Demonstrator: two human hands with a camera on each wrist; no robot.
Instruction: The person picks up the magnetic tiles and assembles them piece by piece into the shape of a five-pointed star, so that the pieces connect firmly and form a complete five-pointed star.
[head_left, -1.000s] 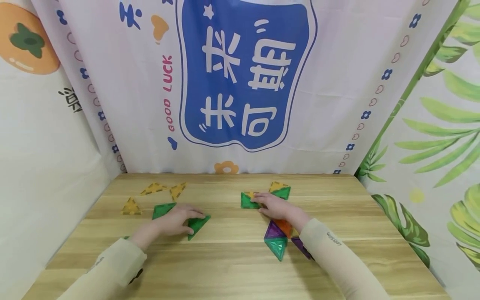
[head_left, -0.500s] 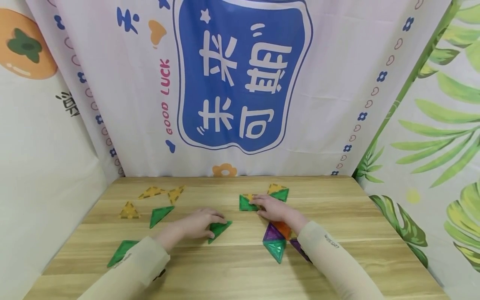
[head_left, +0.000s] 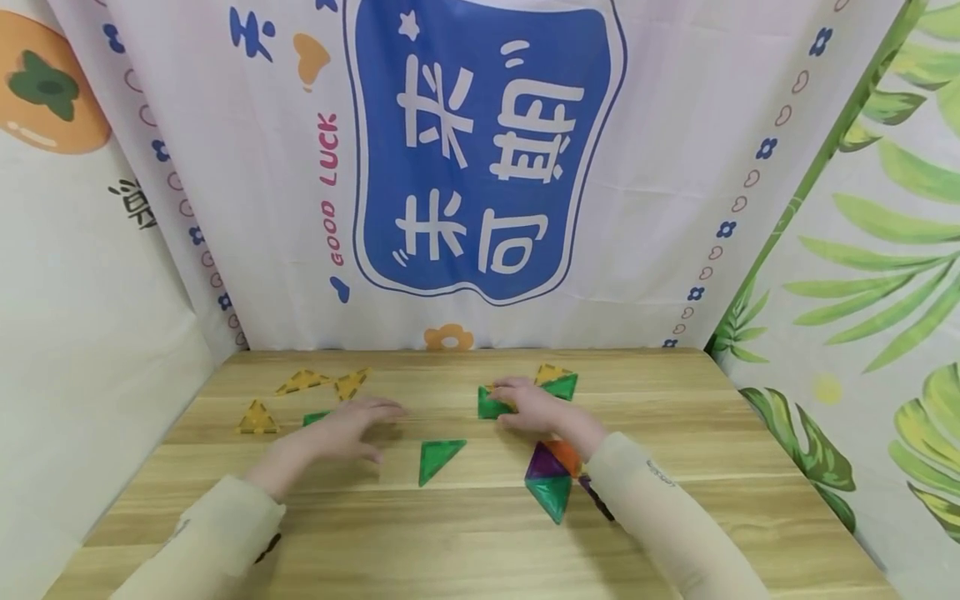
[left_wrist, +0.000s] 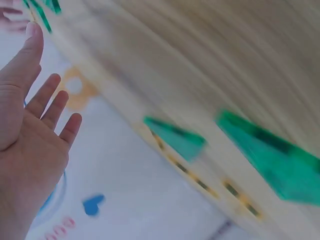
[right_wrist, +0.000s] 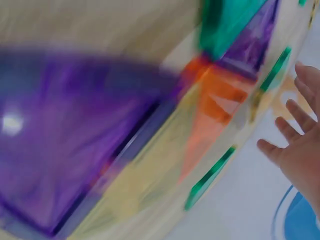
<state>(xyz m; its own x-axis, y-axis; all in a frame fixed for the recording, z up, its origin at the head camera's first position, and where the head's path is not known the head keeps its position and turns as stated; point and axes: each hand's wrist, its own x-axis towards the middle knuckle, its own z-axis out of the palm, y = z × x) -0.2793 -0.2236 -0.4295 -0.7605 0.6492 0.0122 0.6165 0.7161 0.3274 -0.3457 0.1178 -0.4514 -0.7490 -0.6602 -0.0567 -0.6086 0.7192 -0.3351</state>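
Observation:
My left hand [head_left: 347,433] hovers over the left middle of the table, its fingers spread and holding nothing. Beneath it, a green triangular tile [head_left: 315,417] is partly hidden. To its right, another green triangular tile [head_left: 440,460] lies alone on the wood. My right hand [head_left: 531,406] reaches over a green tile [head_left: 489,404] with yellow at its edge; in the right wrist view its fingers [right_wrist: 287,131] look spread and loose. Near the right forearm lie joined tiles: orange [head_left: 565,454], purple [head_left: 546,462] and teal [head_left: 551,497]. A second purple tile [right_wrist: 75,135] fills much of the right wrist view.
Three yellow triangular tiles lie at the back left, one [head_left: 257,417] nearest the side edge. A yellow and green pair [head_left: 558,385] sits beyond my right hand. A printed curtain [head_left: 660,208] hangs behind the wooden table [head_left: 420,542].
My left hand carried a green triangular tile rightward, let go of it, then drew back left toward another green tile. The right hand shifted slightly left over its green tile.

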